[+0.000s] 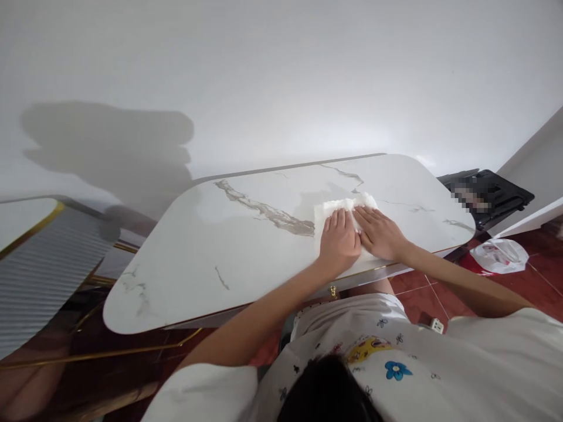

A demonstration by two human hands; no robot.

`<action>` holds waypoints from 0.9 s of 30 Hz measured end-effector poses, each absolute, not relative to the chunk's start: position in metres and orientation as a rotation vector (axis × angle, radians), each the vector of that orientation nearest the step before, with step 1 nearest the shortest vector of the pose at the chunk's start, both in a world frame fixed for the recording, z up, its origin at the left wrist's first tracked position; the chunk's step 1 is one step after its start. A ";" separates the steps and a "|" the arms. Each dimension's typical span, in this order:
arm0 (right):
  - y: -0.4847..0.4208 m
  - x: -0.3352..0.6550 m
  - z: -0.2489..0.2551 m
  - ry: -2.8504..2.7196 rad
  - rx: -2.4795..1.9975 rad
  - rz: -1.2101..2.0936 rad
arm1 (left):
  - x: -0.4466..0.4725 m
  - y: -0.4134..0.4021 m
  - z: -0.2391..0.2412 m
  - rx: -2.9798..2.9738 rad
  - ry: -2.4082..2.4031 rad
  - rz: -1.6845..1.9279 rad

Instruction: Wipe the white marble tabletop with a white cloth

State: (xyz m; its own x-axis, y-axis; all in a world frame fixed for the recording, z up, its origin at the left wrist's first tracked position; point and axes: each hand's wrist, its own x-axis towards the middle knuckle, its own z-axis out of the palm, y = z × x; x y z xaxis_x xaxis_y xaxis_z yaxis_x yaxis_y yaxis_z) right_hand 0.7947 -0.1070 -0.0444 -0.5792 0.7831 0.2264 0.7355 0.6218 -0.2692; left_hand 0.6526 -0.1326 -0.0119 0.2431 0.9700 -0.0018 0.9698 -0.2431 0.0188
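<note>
A white marble-patterned table [211,264] with grey veins stands against a white wall. On its right part lies a white paper towel [341,206], slightly crumpled. My left hand [338,240] lies flat on the towel with its fingers stretched out and together. My right hand [380,234] rests flat beside it, fingers extended across the towel's right side. The two hands touch at the fingers. Neither hand grips anything; both press down on the towel near the table's front edge.
A black object [488,196] sits off the table's right end. A white plastic bag [501,256] and a small white plug [436,325] lie on the red tiled floor. At the left stands ribbed grey furniture with gold trim [39,264].
</note>
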 end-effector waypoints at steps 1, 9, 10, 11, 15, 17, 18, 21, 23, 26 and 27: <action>-0.114 0.798 -0.044 -2.518 -1.212 0.211 | 0.656 -0.140 -0.011 2.458 1.925 0.023; -0.132 0.845 -0.047 -2.511 -1.217 0.257 | 0.700 -0.158 -0.012 2.414 1.876 0.097; -0.130 0.851 -0.048 -2.512 -1.229 0.260 | 0.705 -0.156 -0.014 2.418 1.866 0.120; -0.128 0.856 -0.049 -2.512 -1.242 0.261 | 0.710 -0.154 -0.015 2.422 1.858 0.141; -0.113 0.865 -0.054 -2.525 -1.283 0.242 | 0.718 -0.141 -0.021 2.443 1.848 0.187; -0.101 0.864 -0.056 -2.545 -1.288 0.236 | 0.718 -0.131 -0.023 2.455 1.855 0.168; -0.094 0.863 -0.057 -2.560 -1.284 0.240 | 0.717 -0.125 -0.023 2.460 1.864 0.149; -0.072 0.856 -0.060 -2.603 -1.277 0.253 | 0.713 -0.106 -0.024 2.482 1.881 0.084; -0.056 0.850 -0.062 -2.616 -1.300 0.251 | 0.708 -0.091 -0.026 2.499 1.883 0.067; -0.026 0.841 -0.068 -2.632 -1.321 0.254 | 0.699 -0.065 -0.031 2.522 1.888 0.126; -0.013 0.838 -0.071 -2.639 -1.307 0.257 | 0.696 -0.055 -0.033 2.520 1.894 0.163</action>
State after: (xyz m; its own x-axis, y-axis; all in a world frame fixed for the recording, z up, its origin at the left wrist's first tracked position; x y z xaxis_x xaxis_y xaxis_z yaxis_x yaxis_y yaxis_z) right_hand 0.8385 -0.0133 -0.0711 -0.5950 0.7988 0.0885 0.7667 0.5972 -0.2356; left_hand 0.6963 -0.0546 -0.0329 0.2748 0.9572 0.0909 0.9587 -0.2800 0.0502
